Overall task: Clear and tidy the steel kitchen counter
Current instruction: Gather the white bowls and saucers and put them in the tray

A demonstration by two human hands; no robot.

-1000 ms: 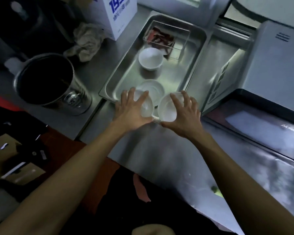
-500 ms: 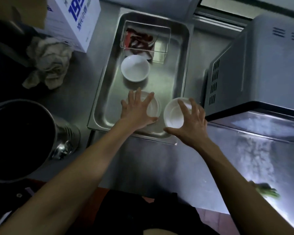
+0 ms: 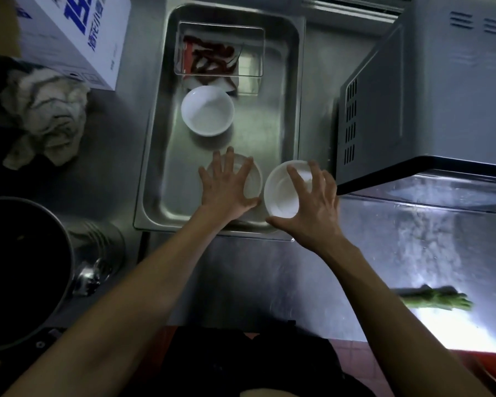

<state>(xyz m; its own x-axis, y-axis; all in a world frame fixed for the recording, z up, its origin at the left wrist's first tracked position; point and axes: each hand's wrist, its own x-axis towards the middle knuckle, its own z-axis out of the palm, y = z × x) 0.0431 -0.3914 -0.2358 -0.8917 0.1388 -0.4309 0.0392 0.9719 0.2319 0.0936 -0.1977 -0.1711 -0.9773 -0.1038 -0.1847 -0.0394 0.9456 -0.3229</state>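
Observation:
A steel tray [image 3: 155,138] lies on the steel counter [image 3: 241,270]. My left hand [image 3: 226,187] is spread over a small pale bowl [image 3: 254,179] at the tray's near end, fingertips on its far rim and thumb on its near rim. My right hand [image 3: 312,204] grips a white bowl [image 3: 279,193] from above over the tray's near right corner. Another white bowl [image 3: 207,111] stands in the middle of the tray. Behind it is a clear box of red chillies [image 3: 221,53].
A grey oven-like appliance [image 3: 427,96] stands close to the tray's right side. A large steel pot [image 3: 20,267] sits at the left, with a crumpled rag [image 3: 46,116] and a white carton [image 3: 83,32] behind it. Green stalks [image 3: 435,300] lie on the counter at right.
Both hands have carried their bowls forward from the tray's near edge to over its near end. The left bowl is now low in the tray.

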